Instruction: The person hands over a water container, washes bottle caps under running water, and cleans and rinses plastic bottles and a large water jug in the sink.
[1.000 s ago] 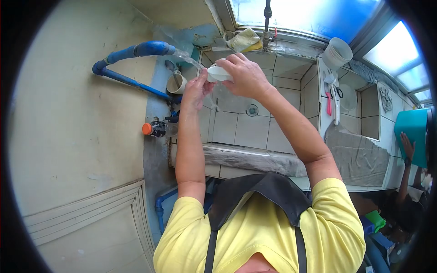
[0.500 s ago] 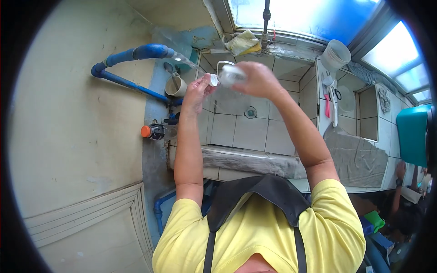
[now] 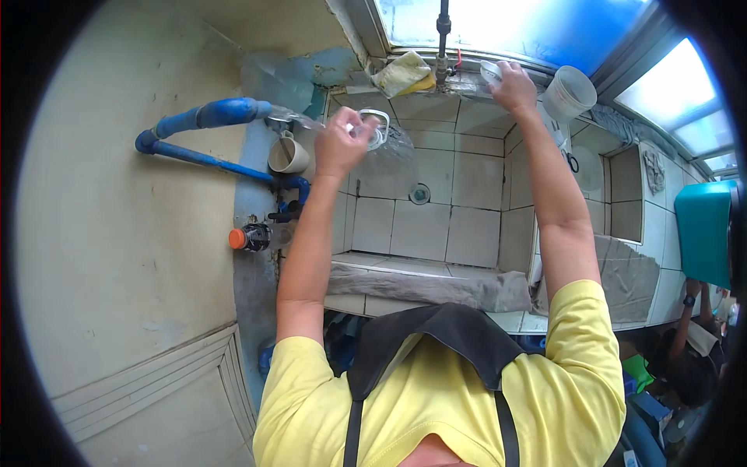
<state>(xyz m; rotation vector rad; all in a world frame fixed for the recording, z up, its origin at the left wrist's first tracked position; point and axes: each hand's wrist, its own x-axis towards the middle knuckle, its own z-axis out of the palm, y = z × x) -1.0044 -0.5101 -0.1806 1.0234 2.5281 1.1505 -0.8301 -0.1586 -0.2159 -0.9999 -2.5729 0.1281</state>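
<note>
Water runs from the blue pipe [image 3: 226, 113] on the left wall onto my left hand [image 3: 343, 144]. That hand is curled around a small white piece, blurred by motion and splashing. Just right of it, at the sink's back left, is a white handled item [image 3: 379, 128], partly hidden by the hand and water. My right hand [image 3: 515, 87] reaches to the ledge behind the sink and grips a small white container [image 3: 491, 73] near its edge. Below both arms lies the tiled sink [image 3: 424, 231] with its round drain [image 3: 419, 194].
A yellowish cloth [image 3: 405, 75] lies on the back ledge. A white bucket [image 3: 569, 93] stands back right, with scissors [image 3: 573, 162] below. A mug [image 3: 289, 154] and orange-capped bottle [image 3: 249, 237] are left. A person's hands touch a teal bin [image 3: 702, 233] far right.
My right hand has moved away from my left, rightward and back to the ledge, with the white container. My left hand has shifted slightly left. The view has shifted a little.
</note>
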